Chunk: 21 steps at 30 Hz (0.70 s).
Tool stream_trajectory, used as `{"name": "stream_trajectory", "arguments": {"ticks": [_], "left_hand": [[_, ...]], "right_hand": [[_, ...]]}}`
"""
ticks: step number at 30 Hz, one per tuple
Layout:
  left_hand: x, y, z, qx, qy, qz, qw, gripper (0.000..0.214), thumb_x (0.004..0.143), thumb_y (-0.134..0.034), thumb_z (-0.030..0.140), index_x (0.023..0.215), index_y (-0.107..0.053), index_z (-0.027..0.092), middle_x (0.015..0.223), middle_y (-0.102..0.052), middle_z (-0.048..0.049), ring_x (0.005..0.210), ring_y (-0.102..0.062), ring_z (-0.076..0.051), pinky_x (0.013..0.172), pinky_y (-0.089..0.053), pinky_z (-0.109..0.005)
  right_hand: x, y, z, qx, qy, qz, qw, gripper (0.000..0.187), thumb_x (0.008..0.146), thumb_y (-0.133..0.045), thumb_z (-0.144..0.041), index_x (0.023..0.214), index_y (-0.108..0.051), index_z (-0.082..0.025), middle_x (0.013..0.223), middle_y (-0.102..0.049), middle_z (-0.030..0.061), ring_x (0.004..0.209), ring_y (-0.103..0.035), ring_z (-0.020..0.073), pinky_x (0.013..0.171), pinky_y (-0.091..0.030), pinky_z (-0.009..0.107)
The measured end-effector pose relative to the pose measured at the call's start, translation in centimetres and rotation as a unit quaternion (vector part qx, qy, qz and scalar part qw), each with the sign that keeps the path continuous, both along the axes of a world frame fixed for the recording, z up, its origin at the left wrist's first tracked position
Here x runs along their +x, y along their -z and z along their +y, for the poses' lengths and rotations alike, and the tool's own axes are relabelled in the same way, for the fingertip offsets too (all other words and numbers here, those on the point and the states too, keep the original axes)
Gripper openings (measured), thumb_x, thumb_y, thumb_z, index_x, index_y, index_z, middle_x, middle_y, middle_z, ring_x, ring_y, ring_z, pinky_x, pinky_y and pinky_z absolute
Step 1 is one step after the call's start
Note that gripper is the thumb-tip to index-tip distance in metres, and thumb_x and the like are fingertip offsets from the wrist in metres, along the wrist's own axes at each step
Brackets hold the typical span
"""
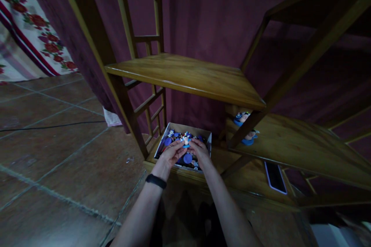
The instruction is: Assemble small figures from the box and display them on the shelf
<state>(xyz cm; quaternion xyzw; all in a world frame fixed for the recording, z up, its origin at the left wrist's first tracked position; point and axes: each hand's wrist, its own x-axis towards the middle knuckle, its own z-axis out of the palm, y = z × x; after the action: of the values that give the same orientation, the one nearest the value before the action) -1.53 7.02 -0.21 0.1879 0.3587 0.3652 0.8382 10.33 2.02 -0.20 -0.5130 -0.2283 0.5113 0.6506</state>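
Between my two hands is a small figurine (186, 139) with a white and pinkish body and a blue base. My left hand (173, 152) pinches it from the left, and my right hand (199, 149) has its fingers on the right side. Both hands are over an open white cardboard box (209, 139) filled with small blue, purple, white and dark figures. Round purple-blue bases (188, 158) show among them. The figurine's finer details are too small to make out.
The box sits on the low shelf of a wooden rack, under a wooden shelf board (185, 71). Two figurines (249, 137) with blue bases stand on the right shelf (290, 150). A phone (275, 177) lies lower right. A dark cable (58, 126) crosses the tiled floor.
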Motion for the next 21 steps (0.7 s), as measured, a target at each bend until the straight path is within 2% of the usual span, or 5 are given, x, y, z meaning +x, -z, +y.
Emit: {"name": "stream_trajectory", "arguments": {"ticks": [11,21], "left_hand": [[0.07,0.29,0.11,0.002,-0.009,0.001,1.0,0.011,0.071,-0.065,0.003,0.077,-0.061,0.012,0.067,-0.064,-0.0023,0.056,-0.063,-0.009,0.057,-0.055,-0.018],[0.02,0.26,0.02,-0.007,-0.024,-0.004,1.0,0.011,0.075,-0.06,0.002,0.076,-0.059,0.013,0.066,-0.062,-0.0021,0.057,-0.061,-0.008,0.06,-0.055,-0.021]], "right_hand": [[-0.11,-0.11,-0.11,0.005,-0.004,0.0,1.0,0.038,0.053,-0.076,-0.04,0.082,-0.066,-0.018,0.079,-0.069,0.0023,0.067,-0.063,0.0149,0.063,-0.052,0.028],[-0.01,0.09,0.19,-0.006,0.014,0.004,1.0,0.039,0.05,-0.078,-0.04,0.08,-0.066,-0.018,0.073,-0.069,0.0013,0.062,-0.064,0.0151,0.061,-0.053,0.029]]}}
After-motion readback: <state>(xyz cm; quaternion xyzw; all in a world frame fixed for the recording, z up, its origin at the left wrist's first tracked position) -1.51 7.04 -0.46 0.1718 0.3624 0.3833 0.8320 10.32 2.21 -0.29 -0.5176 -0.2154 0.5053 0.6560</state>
